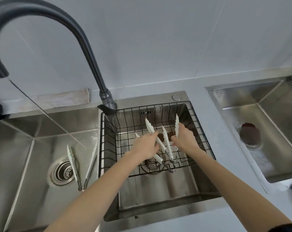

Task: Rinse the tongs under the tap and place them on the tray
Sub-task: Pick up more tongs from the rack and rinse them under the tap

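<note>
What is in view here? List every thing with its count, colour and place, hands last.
Tap: one, dark grey, arching from between the basins to the left basin, water running.
Left basin: one, steel, under the spout.
Tongs in left basin: one pair, white tips, steel handle, lying open beside the drain.
Middle basin: one, steel.
Wire tray: one, black, set in the middle basin.
Tongs over the tray: at least two pairs, white tips, exact count unclear.
Right basin: one, steel, dark red stopper in its drain.
Left hand: one, on the tongs.
Right hand: one, gripping a tong arm.
</note>
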### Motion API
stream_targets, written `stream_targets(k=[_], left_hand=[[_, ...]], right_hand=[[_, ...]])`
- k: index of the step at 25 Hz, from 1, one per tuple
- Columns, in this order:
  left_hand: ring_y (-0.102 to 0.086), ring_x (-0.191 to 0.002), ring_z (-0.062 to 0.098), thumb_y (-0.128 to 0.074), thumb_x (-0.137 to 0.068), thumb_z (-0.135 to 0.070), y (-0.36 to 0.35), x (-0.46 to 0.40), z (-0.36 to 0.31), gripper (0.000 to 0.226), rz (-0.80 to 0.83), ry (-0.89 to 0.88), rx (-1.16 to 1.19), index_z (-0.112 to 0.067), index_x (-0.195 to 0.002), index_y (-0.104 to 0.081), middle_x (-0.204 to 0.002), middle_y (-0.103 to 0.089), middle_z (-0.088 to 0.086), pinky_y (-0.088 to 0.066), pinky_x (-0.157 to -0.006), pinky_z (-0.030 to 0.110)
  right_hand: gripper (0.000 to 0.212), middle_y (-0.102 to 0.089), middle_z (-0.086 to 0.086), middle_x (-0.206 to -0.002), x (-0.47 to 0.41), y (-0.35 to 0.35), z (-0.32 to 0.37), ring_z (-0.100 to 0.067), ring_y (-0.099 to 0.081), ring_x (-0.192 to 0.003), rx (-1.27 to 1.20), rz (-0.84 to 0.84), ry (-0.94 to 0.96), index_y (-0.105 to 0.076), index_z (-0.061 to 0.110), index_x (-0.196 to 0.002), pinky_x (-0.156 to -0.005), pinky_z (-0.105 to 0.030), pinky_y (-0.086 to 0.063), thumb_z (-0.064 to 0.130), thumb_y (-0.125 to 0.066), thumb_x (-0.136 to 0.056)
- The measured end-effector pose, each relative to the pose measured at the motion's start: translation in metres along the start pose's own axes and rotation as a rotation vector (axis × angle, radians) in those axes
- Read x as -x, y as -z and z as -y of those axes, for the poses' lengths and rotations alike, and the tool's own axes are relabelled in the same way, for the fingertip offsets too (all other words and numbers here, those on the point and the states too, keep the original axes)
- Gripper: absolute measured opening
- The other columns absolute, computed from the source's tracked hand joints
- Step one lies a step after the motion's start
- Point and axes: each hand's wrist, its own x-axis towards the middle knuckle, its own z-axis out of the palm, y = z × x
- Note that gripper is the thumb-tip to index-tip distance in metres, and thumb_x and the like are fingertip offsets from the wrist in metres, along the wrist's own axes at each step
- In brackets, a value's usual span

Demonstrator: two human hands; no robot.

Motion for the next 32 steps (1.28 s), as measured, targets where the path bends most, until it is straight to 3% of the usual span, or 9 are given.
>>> stream_targets(k=[3, 7, 10, 13, 16, 19, 22, 28, 32], left_hand=[[-0.058, -0.088, 0.017, -0.04, -0.096, -0.021, 0.011, 0.019, 0.007, 0.057, -0.107, 0.058, 0.344, -0.015, -0.148, -0.018, -0.109, -0.057, 0.01, -0.044, -0.074, 0.021], [-0.062, -0.106, 0.024, -0.044, -0.095, -0.017, 0.02, 0.041, 0.03, 0.051, -0.237, 0.262, 0.898, -0.008, -0.143, -0.029, -0.125, -0.059, 0.013, -0.051, -0.082, 0.027], [-0.066, -0.091, 0.021, -0.047, -0.094, -0.017, 0.026, 0.06, 0.053, 0.04, -0.33, 0.375, 1.098, -0.004, -0.132, -0.042, -0.112, -0.063, 0.012, -0.053, -0.061, 0.018], [-0.059, -0.067, 0.013, -0.051, -0.092, -0.02, 0.026, 0.08, 0.078, 0.036, -0.403, 0.423, 1.166, -0.003, -0.123, -0.048, -0.098, -0.06, 0.01, -0.052, -0.057, 0.019], [-0.057, -0.063, 0.013, -0.054, -0.091, -0.016, 0.026, 0.104, 0.108, 0.035, -0.443, 0.467, 1.221, -0.002, -0.121, -0.045, -0.086, -0.06, 0.007, -0.053, -0.052, 0.018], [-0.058, -0.062, 0.014, -0.053, -0.089, -0.007, 0.03, 0.127, 0.139, 0.028, -0.461, 0.495, 1.275, -0.003, -0.116, -0.044, -0.079, -0.054, 0.003, -0.054, -0.045, 0.015], [-0.057, -0.064, 0.014, -0.053, -0.087, -0.004, 0.033, 0.146, 0.167, 0.025, -0.484, 0.508, 1.264, -0.006, -0.11, -0.041, -0.079, -0.051, 0.002, -0.055, -0.049, 0.02], [-0.059, -0.068, 0.014, -0.054, -0.087, -0.005, 0.04, 0.174, 0.224, 0.026, -0.485, 0.503, 1.213, -0.012, -0.106, -0.037, -0.085, -0.052, 0.004, -0.055, -0.049, 0.018], [-0.059, -0.072, 0.016, -0.056, -0.087, -0.009, 0.051, 0.179, 0.25, 0.029, -0.521, 0.45, 1.177, -0.017, -0.106, -0.036, -0.09, -0.05, 0.001, -0.056, -0.057, 0.022]], right_hand=[[0.048, -0.058, -0.02, -0.109, 0.014, 0.001, 0.017, -0.033, -0.061, -0.097, -0.017, -0.062, 0.074, -0.036, 0.003, -0.132, -0.085, -0.043, -0.051, 0.011, -0.048, -0.086], [0.044, -0.059, -0.02, -0.107, 0.036, -0.013, 0.044, -0.031, -0.059, -0.093, -0.044, -0.132, 0.192, -0.041, 0.005, -0.13, -0.075, -0.035, -0.046, 0.012, -0.047, -0.087], [0.043, -0.054, -0.012, -0.096, 0.055, -0.03, 0.066, -0.025, -0.055, -0.082, -0.097, -0.151, 0.275, -0.043, 0.007, -0.128, -0.072, -0.033, -0.046, 0.011, -0.047, -0.086], [0.052, -0.052, -0.007, -0.116, 0.075, -0.049, 0.088, -0.025, -0.061, -0.095, -0.186, -0.129, 0.315, -0.035, 0.013, -0.14, -0.083, -0.04, -0.054, 0.013, -0.049, -0.089], [0.059, -0.049, -0.008, -0.128, 0.092, -0.072, 0.111, -0.023, -0.059, -0.098, -0.226, -0.087, 0.352, -0.03, 0.015, -0.144, -0.088, -0.04, -0.052, 0.009, -0.049, -0.089], [0.059, -0.053, -0.002, -0.121, 0.102, -0.095, 0.137, -0.011, -0.058, -0.081, -0.316, -0.021, 0.337, -0.03, 0.018, -0.144, -0.073, -0.026, -0.05, 0.007, -0.049, -0.089], [0.052, -0.059, -0.001, -0.11, 0.104, -0.118, 0.162, -0.003, -0.058, -0.065, -0.459, 0.072, 0.232, -0.031, 0.015, -0.143, -0.066, -0.017, -0.051, 0.016, -0.048, -0.094], [0.021, -0.06, -0.008, -0.097, 0.096, -0.159, 0.213, -0.006, -0.058, -0.069, -0.759, 0.188, 0.075, -0.047, 0.011, -0.117, -0.056, -0.012, -0.052, 0.016, -0.045, -0.096], [0.031, -0.059, -0.009, -0.108, 0.083, -0.184, 0.235, -0.013, -0.062, -0.086, -0.774, 0.127, 0.054, -0.048, 0.003, -0.126, -0.059, -0.009, -0.053, 0.009, -0.042, -0.096]])
